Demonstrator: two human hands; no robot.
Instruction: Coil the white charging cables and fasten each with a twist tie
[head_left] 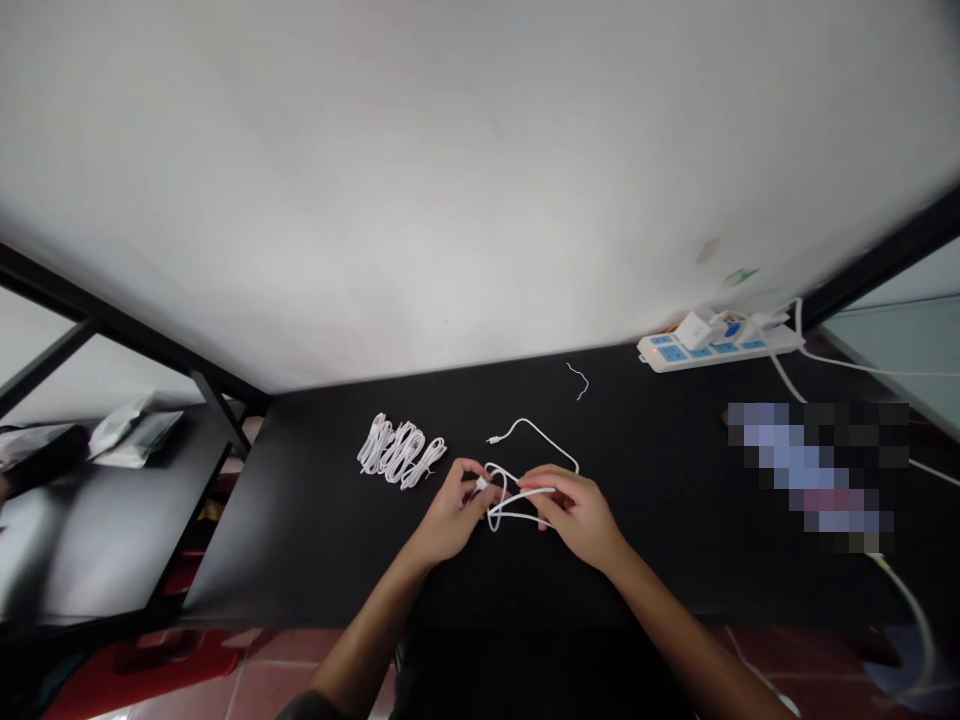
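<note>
A white cable (544, 434) lies partly on the black table, its thin connector end pointing left, while its loops rise between my hands. My left hand (454, 510) pinches the cable near its wider white plug. Opposite it, my right hand (574, 512) holds the looped strands between thumb and fingers. Several coiled white cables (401, 452) lie in a row to the left, beyond my left hand. A short white tie (579, 380) rests on the table near the wall.
At the back right, a white power strip (720, 350) holds plugged-in adapters. A blurred, pixelated object (806, 475) with a cable lies at the right. Plastic packets (139, 435) sit on another dark surface at far left, beyond a black metal frame (150, 345).
</note>
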